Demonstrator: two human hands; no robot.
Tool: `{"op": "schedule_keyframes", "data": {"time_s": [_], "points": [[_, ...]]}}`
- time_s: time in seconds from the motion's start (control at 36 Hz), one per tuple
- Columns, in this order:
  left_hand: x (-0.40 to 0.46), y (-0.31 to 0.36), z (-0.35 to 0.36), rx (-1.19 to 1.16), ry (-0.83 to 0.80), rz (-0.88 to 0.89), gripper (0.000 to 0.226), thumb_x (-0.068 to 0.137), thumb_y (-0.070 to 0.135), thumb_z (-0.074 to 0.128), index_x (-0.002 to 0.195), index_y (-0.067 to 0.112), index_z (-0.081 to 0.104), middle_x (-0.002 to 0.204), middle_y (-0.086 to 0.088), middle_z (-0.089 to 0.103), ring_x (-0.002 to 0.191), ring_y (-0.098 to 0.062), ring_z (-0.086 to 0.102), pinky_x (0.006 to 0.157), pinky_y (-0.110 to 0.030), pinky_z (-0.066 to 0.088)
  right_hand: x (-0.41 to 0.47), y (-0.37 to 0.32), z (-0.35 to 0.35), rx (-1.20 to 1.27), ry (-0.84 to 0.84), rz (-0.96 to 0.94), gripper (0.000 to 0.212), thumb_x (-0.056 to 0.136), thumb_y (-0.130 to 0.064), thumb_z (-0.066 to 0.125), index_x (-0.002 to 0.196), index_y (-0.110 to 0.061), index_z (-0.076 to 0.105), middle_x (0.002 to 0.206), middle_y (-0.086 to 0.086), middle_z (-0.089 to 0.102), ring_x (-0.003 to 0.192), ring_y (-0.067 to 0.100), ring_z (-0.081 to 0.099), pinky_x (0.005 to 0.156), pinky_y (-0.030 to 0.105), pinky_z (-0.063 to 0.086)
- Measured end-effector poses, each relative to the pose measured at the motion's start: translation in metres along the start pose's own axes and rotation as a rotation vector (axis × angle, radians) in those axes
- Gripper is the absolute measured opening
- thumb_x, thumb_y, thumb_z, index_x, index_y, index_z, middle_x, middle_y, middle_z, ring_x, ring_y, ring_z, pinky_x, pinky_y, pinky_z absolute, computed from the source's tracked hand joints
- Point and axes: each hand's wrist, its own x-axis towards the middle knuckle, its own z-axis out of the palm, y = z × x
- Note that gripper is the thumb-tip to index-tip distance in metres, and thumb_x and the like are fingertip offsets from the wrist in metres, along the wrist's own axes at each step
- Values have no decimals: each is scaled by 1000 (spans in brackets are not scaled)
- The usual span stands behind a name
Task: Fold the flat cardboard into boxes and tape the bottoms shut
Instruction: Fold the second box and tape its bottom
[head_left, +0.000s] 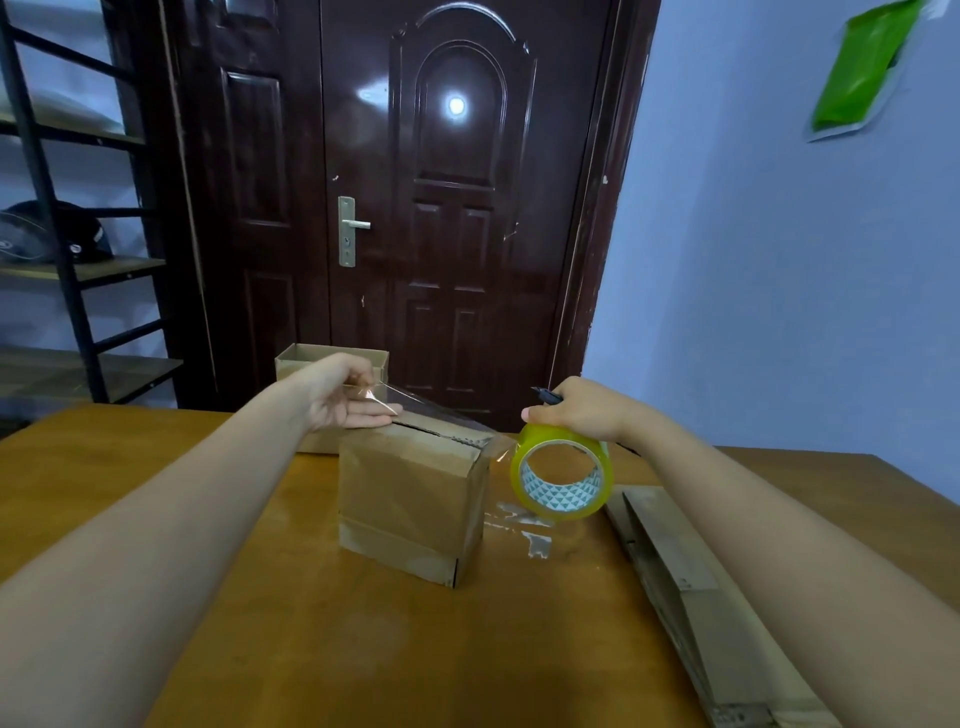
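Observation:
A brown cardboard box (410, 493) stands in the middle of the wooden table (322, 649), its closed flaps facing up. My left hand (345, 397) pinches the free end of a clear tape strip (415, 402) at the box's far left top edge. The strip stretches over the flap seam to a yellowish tape roll (563, 470), which my right hand (579, 410) grips at the box's right side. A dark pen-like tool (546, 396) sticks out of that same hand.
A second, open-topped box (332, 358) stands behind the first. Flat cardboard sheets (691, 597) lie on the table at the right. Bits of tape (524, 525) stick to the tabletop beside the box. A dark door and a metal shelf (62, 249) are beyond the table.

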Motion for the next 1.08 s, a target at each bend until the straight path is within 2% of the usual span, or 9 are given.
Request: {"op": "schedule_keyframes", "data": {"time_s": [0.14, 0.31, 0.56, 0.67, 0.78, 0.83, 0.92, 1.03, 1.08], "points": [[2, -4, -3, -52, -9, 1, 21, 83, -6, 41, 78, 14, 36, 80, -11, 54, 72, -41, 71, 65, -50, 58, 0, 1, 4, 24, 3, 5, 44, 90, -44, 59, 60, -14, 47, 55, -1, 47, 50, 12, 47, 57, 26, 39], [2, -3, -3, -39, -10, 8, 18, 83, -6, 41, 82, 12, 40, 79, -10, 51, 75, -41, 71, 67, -50, 58, 2, 3, 11, 31, 3, 13, 44, 90, -43, 59, 60, -14, 47, 54, -1, 45, 49, 12, 46, 57, 26, 39], [2, -5, -7, -87, -9, -2, 16, 84, -7, 40, 88, 8, 42, 59, -5, 48, 73, -45, 69, 58, -51, 58, 4, 6, 10, 105, 21, 6, 46, 90, -45, 58, 58, -14, 49, 53, -1, 46, 49, 12, 48, 59, 27, 41], [4, -6, -8, -103, -6, -3, 27, 83, -7, 40, 104, 11, 37, 65, -7, 50, 81, -47, 68, 58, -52, 58, 5, 6, 12, 116, 21, 10, 44, 90, -44, 59, 59, -14, 49, 53, -1, 47, 49, 13, 48, 59, 27, 41], [2, -6, -6, -99, 7, -9, 18, 83, -7, 39, 88, 10, 40, 55, -6, 53, 73, -45, 69, 56, -49, 58, 5, 8, 20, 112, 7, 13, 44, 90, -43, 58, 59, -14, 49, 52, -2, 46, 48, 12, 46, 56, 26, 39], [2, -7, -6, -102, 11, -14, 18, 84, -7, 39, 88, 11, 39, 57, -4, 49, 73, -45, 69, 54, -48, 58, 4, 9, 25, 120, -5, 20, 44, 90, -43, 58, 59, -14, 49, 53, -2, 46, 48, 12, 46, 56, 25, 39], [2, -7, -5, -81, 17, -12, 24, 85, -6, 39, 103, 9, 39, 58, -5, 48, 69, -43, 70, 50, -45, 57, 4, 13, 33, 141, -5, 30, 45, 90, -44, 58, 58, -14, 47, 52, -2, 44, 47, 12, 44, 54, 26, 37], [2, -6, -5, -37, 11, 19, 60, 85, -7, 40, 143, 7, 29, 55, -6, 54, 77, -44, 69, 53, -46, 58, 3, 17, 43, 183, -3, 50, 46, 90, -44, 59, 57, -15, 47, 50, -3, 42, 45, 12, 41, 53, 26, 35], [2, -4, -3, -4, 18, 24, 53, 86, -7, 41, 137, 9, 35, 55, -6, 55, 75, -43, 70, 55, -46, 59, 3, 18, 47, 181, -2, 59, 46, 90, -45, 58, 58, -15, 46, 51, -2, 42, 45, 12, 40, 53, 27, 34]]}}
